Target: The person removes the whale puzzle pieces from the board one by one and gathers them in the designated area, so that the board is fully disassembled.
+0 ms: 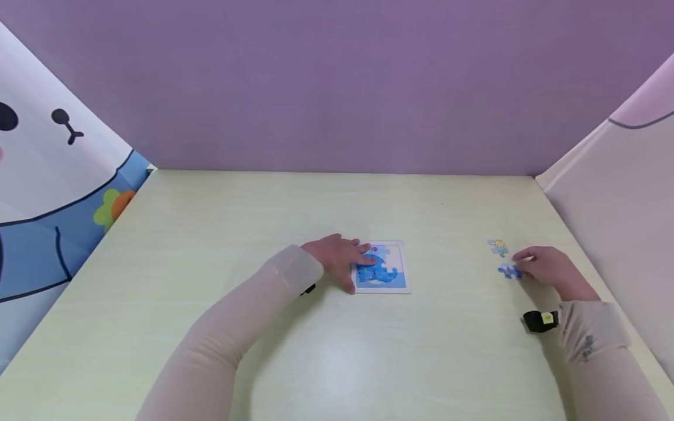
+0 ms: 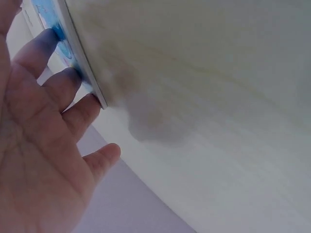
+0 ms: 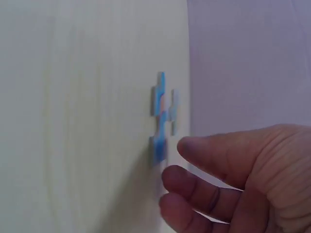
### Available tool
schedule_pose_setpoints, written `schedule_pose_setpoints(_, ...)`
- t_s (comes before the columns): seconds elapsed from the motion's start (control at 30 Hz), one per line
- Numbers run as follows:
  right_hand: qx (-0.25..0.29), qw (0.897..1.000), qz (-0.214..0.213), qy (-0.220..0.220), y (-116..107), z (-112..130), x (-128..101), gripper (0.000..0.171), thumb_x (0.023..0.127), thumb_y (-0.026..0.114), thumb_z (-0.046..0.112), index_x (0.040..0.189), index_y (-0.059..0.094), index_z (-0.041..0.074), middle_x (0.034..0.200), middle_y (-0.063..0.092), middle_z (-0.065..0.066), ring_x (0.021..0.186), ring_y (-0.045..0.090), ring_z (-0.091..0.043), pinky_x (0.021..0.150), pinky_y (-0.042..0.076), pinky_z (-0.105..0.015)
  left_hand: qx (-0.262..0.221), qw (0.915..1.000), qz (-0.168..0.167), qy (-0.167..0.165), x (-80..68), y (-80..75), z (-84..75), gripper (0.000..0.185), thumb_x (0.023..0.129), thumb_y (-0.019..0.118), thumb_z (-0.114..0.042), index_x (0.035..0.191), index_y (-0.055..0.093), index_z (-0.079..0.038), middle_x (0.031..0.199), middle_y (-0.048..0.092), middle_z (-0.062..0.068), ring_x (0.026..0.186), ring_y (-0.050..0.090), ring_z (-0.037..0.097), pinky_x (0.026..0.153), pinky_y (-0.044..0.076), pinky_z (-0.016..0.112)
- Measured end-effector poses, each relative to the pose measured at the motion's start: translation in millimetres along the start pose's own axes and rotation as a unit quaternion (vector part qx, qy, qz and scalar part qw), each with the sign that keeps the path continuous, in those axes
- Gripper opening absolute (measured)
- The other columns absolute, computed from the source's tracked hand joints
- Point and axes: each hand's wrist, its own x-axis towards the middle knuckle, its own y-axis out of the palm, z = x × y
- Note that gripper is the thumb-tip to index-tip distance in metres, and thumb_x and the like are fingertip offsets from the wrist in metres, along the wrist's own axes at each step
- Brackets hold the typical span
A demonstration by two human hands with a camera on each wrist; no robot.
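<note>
Two pale sleeves (image 1: 210,345) stretch over the tabletop (image 1: 400,362). Past them, the left hand (image 1: 339,257) lies with fingers spread on the left edge of a puzzle board (image 1: 381,272), roughly midway between the tabletop's side edges. Near the right edge, the right hand (image 1: 549,269), thumb and fingertips narrowly apart, reaches to a blue puzzle piece (image 1: 508,271); I can't tell whether they touch. Just beyond lie yellowish pieces (image 1: 498,247); past the back edge, a purple wall (image 1: 347,88).
</note>
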Motion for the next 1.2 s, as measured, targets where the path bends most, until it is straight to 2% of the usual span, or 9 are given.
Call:
schedule_pose_setpoints(0.1,-0.018,1.000,-0.001,0.001,-2.2,10.3,-5.8,0.041,0.091,0.058,0.020,0.116,0.056,-0.013,0.097,0.063,-0.030,0.082,0.060,-0.034,0.066,0.046,-0.042,-0.009,1.0000,0.001,0.000,-1.2,-0.6,-0.8,0.078,0.083,0.069,-0.046,0.150,0.030,-0.034,0.159,0.014,-0.004,0.146,0.012,0.024,0.114,0.015,0.051)
schedule_pose_setpoints(0.17,-0.022,1.000,0.003,-0.010,-2.1,20.9,-9.3,0.042,0.092,0.057,0.022,0.119,0.055,-0.011,0.104,0.061,-0.033,0.086,0.060,-0.038,0.066,0.047,-0.044,-0.010,0.9999,0.000,0.000,-2.2,-0.8,-1.1,0.078,0.083,0.069,-0.046,0.150,0.031,-0.034,0.159,0.014,-0.004,0.146,0.013,0.024,0.114,0.015,0.052)
schedule_pose_setpoints(0.43,-0.049,0.992,0.003,-0.115,14.8,82.7,-16.5,0.033,0.091,0.062,0.019,0.114,0.062,-0.004,0.088,0.066,-0.013,0.073,0.059,-0.021,0.060,0.047,-0.038,-0.017,0.9998,-0.004,-0.012,-5.1,1.6,0.7,0.078,0.083,0.070,-0.045,0.150,0.031,-0.035,0.159,0.015,-0.005,0.146,0.013,0.023,0.114,0.015,0.051)
schedule_pose_setpoints(0.57,-0.060,0.986,0.025,-0.156,29.1,110.7,-14.2,0.028,0.090,0.063,0.017,0.112,0.065,0.000,0.087,0.067,-0.009,0.071,0.057,-0.016,0.060,0.048,-0.036,-0.014,0.9998,-0.007,-0.013,-6.8,1.0,2.2,0.078,0.083,0.070,-0.046,0.150,0.031,-0.036,0.159,0.015,-0.005,0.146,0.012,0.023,0.114,0.014,0.051)
schedule_pose_setpoints(0.83,-0.077,0.978,0.065,-0.182,49.0,153.9,-9.1,0.027,0.089,0.065,0.018,0.113,0.067,0.004,0.078,0.061,0.002,0.063,0.049,-0.011,0.056,0.042,-0.028,-0.010,0.9999,-0.002,-0.010,-8.6,0.6,0.8,0.078,0.084,0.069,-0.047,0.150,0.030,-0.035,0.159,0.015,-0.005,0.146,0.012,0.022,0.113,0.018,0.050)
schedule_pose_setpoints(0.97,-0.081,0.976,0.075,-0.186,55.5,167.9,-6.7,0.032,0.088,0.066,0.016,0.117,0.066,0.003,0.073,0.059,0.002,0.061,0.047,-0.011,0.054,0.039,-0.026,-0.004,0.9999,-0.004,-0.011,-8.0,0.5,-0.3,0.078,0.084,0.069,-0.048,0.150,0.030,-0.035,0.159,0.016,-0.004,0.146,0.013,0.023,0.113,0.017,0.051)
schedule_pose_setpoints(1.13,-0.095,0.973,0.078,-0.195,63.4,180.5,-1.7,0.035,0.088,0.067,0.017,0.120,0.065,0.004,0.059,0.045,0.003,0.055,0.040,-0.011,0.051,0.031,-0.025,-0.004,0.9999,-0.003,-0.012,-8.0,0.1,-0.5,0.078,0.084,0.068,-0.049,0.150,0.029,-0.035,0.159,0.015,-0.004,0.146,0.013,0.023,0.113,0.017,0.052)
schedule_pose_setpoints(1.2,-0.105,0.971,0.081,-0.197,66.0,184.0,0.3,0.035,0.088,0.066,0.018,0.121,0.065,0.005,0.058,0.044,0.002,0.056,0.041,-0.013,0.051,0.030,-0.025,-0.009,0.9999,-0.002,-0.012,-8.1,0.1,-0.5,0.078,0.084,0.069,-0.049,0.150,0.029,-0.035,0.159,0.014,-0.004,0.146,0.012,0.023,0.113,0.017,0.052)
